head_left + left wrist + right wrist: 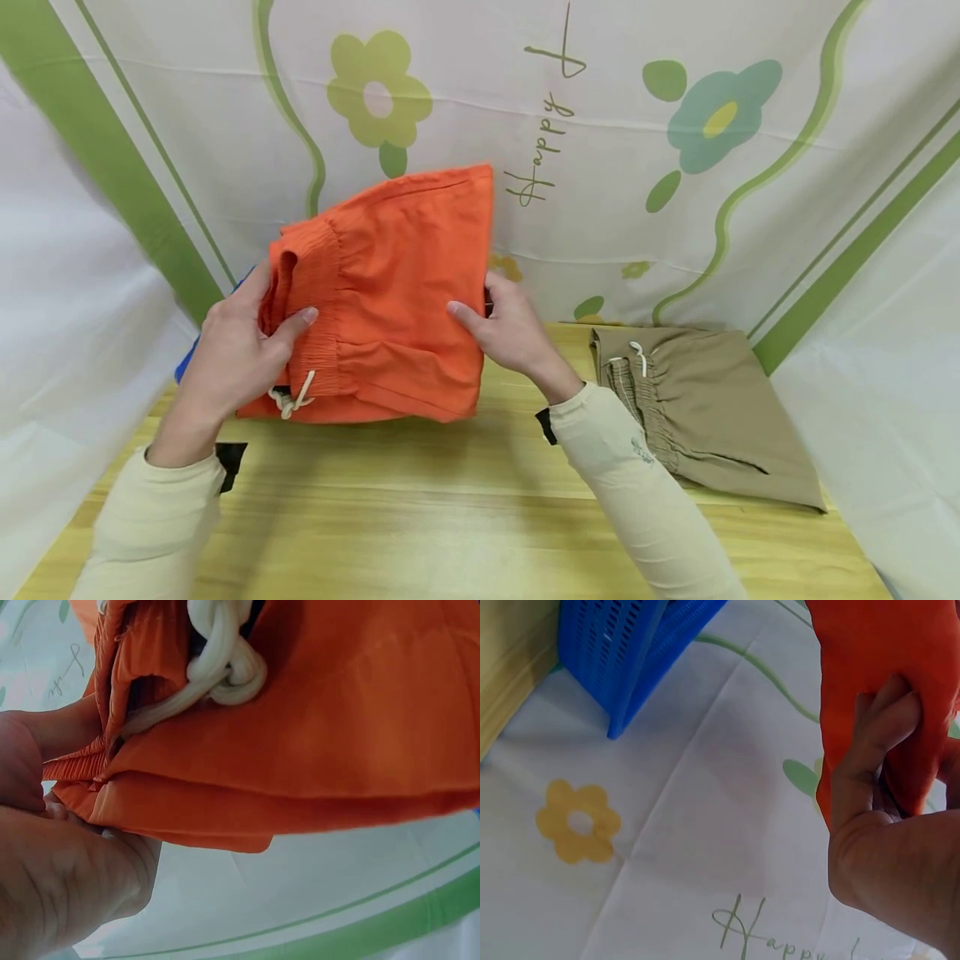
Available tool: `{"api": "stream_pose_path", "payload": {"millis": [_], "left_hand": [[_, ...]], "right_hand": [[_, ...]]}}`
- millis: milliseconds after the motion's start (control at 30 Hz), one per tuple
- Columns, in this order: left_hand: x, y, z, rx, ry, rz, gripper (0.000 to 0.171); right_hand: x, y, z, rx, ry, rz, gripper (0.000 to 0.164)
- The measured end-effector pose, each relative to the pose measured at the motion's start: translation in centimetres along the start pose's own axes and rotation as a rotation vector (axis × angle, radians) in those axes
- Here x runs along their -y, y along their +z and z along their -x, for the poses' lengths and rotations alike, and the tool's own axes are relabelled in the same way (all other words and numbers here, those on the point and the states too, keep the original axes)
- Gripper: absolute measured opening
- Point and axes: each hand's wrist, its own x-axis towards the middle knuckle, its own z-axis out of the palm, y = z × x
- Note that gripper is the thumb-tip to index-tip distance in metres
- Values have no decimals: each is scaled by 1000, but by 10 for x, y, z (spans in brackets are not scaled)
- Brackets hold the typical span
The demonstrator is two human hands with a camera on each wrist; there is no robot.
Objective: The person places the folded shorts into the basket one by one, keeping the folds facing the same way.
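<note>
Fingers (886,727) apparently half-curled round orange garment (412,283)

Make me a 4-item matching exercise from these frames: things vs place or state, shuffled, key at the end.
Things
1. orange garment
2. khaki garment
3. blue basket
4. left hand

Place or state
A. mostly hidden in the head view
B. gripping the elastic waistband
C. gripped at two opposite ends
D. lying folded on the table

Pairs: 1-C, 2-D, 3-A, 4-B
</note>
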Motion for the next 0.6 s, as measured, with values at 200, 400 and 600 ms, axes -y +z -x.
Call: {"api": "stream_pose_path", "payload": {"millis": [200,400,600], "left_hand": [[4,-6,-1,-32,19,-39,49],[11,-12,-1,-42,15,-91,48],[19,-15,-2,-44,16,-170,43]], "right_hand": [[-3,13,-8,2,2,3,26],[-5,25,-14,17,7,9,26],[-6,36,-21,33,37,4,26]]}}
